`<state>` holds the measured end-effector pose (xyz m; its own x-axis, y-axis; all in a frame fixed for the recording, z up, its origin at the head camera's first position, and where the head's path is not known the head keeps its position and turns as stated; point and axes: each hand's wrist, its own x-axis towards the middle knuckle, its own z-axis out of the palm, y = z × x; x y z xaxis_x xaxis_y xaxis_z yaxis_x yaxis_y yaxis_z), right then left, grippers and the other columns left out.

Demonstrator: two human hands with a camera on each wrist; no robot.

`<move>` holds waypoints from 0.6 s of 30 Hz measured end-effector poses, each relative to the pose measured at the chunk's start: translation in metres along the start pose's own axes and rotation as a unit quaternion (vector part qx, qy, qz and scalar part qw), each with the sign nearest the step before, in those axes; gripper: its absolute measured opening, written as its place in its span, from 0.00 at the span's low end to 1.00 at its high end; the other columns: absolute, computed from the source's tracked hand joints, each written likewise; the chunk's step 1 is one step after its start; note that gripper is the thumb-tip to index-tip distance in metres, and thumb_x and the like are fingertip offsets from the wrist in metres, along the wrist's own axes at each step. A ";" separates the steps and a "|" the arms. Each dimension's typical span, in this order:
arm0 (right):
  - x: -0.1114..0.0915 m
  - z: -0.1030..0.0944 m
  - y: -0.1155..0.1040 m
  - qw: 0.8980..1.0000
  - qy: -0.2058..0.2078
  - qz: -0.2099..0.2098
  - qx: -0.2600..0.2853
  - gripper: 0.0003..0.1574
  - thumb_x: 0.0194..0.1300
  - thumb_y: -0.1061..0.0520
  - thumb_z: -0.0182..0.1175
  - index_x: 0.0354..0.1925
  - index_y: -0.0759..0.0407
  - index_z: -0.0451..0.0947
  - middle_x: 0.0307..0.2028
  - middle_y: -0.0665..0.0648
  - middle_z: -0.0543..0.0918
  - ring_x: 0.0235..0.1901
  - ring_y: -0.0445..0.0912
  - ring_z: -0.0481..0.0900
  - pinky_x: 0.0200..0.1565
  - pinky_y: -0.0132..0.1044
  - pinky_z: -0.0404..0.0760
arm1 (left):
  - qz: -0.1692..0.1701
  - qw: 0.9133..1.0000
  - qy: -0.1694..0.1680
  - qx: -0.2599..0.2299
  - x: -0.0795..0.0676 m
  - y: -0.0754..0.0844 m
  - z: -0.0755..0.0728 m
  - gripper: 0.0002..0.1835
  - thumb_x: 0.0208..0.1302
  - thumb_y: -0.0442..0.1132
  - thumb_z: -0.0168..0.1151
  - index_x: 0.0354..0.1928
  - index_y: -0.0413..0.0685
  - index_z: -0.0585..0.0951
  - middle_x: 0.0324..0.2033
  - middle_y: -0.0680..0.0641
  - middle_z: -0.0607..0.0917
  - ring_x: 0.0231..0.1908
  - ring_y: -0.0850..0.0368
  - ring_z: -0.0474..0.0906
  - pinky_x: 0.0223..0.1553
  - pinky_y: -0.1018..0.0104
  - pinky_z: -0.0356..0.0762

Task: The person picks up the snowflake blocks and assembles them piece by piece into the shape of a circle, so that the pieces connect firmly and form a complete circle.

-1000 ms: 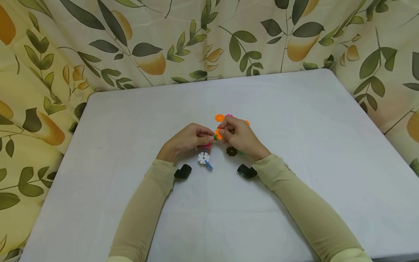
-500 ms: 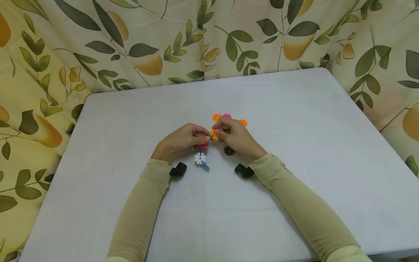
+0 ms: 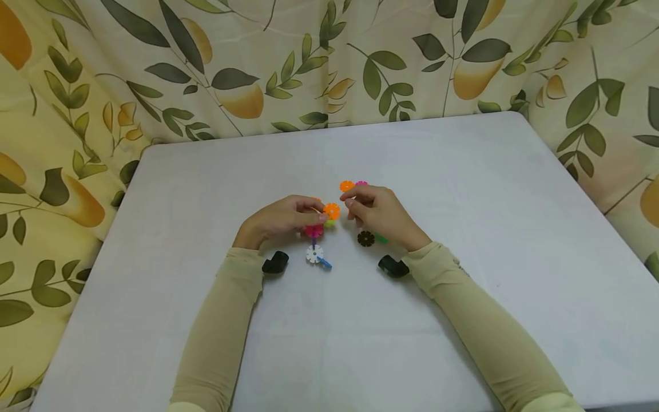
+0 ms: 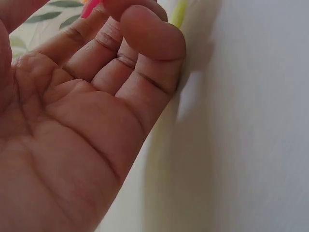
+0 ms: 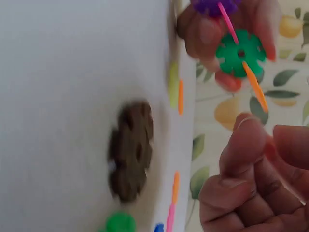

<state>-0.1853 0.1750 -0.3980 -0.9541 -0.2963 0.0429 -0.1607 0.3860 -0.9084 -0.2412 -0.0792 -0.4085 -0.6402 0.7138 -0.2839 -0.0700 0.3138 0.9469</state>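
Observation:
My left hand [image 3: 288, 220] pinches a joined string of notched plastic snowflake discs. An orange disc [image 3: 336, 213] sticks out past its fingertips. In the right wrist view that orange disc [image 5: 256, 89] is seen edge-on, slotted into a green disc [image 5: 229, 59], with a pink one and a purple disc [image 5: 210, 7] behind. Below the left hand hang or lie a pink disc [image 3: 314, 232], a white disc [image 3: 310, 255] and a blue disc [image 3: 325, 263]. My right hand [image 3: 381, 214] hovers just right of the orange disc, fingers loosely bent, thumb and fingertips apart, holding nothing.
Loose discs lie on the white table [image 3: 437, 343]: a dark brown one [image 3: 362, 239] and a green one [image 3: 381, 238] under the right hand, an orange one [image 3: 344, 186] and a pink one [image 3: 361, 183] behind it. A leaf-patterned curtain [image 3: 298, 34] hangs behind the table.
Earlier both hands were together, the right pinching the orange disc. Now the right hand has let go and the hands are apart, the orange disc staying with the left.

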 end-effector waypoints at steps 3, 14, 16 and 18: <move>0.002 -0.001 0.001 1.000 0.002 0.005 -0.027 0.14 0.79 0.63 0.58 0.56 0.67 0.84 0.35 0.66 0.85 0.30 0.56 0.80 0.32 0.35 0.79 | -0.015 1.000 0.017 -0.008 -0.006 -0.002 -0.008 0.17 0.76 0.41 0.66 0.59 0.40 0.81 0.32 0.48 0.82 0.32 0.54 0.73 0.37 0.65 0.73; 0.001 0.023 0.000 0.983 -0.105 -0.033 -0.147 0.23 0.79 0.60 0.60 0.68 0.61 0.80 0.44 0.59 0.82 0.42 0.51 0.79 0.46 0.46 0.79 | -0.003 0.998 0.033 -0.059 -0.021 -0.015 -0.031 0.12 0.79 0.35 0.61 0.57 0.37 0.79 0.37 0.44 0.89 0.32 0.53 0.81 0.38 0.65 0.79; 0.001 0.025 0.000 0.981 -0.109 -0.031 -0.158 0.24 0.78 0.60 0.61 0.68 0.62 0.79 0.43 0.59 0.81 0.42 0.51 0.78 0.46 0.46 0.79 | 0.002 0.998 0.028 -0.060 -0.021 -0.018 -0.030 0.10 0.79 0.35 0.61 0.56 0.37 0.80 0.36 0.45 0.89 0.32 0.54 0.80 0.39 0.65 0.79; 0.005 0.025 -0.002 0.980 -0.110 -0.029 -0.165 0.25 0.77 0.61 0.61 0.68 0.63 0.79 0.41 0.58 0.81 0.41 0.51 0.77 0.45 0.45 0.79 | 0.010 0.998 0.025 -0.060 -0.022 -0.018 -0.031 0.09 0.79 0.34 0.60 0.55 0.37 0.80 0.37 0.46 0.89 0.33 0.54 0.80 0.41 0.65 0.80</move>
<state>-0.1833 0.1513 -0.4065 -0.8691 -0.4936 -0.0333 -0.3208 0.6135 -0.7216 -0.2497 -0.1206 -0.4147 -0.6790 0.6867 -0.2597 -0.1453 0.2210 0.9644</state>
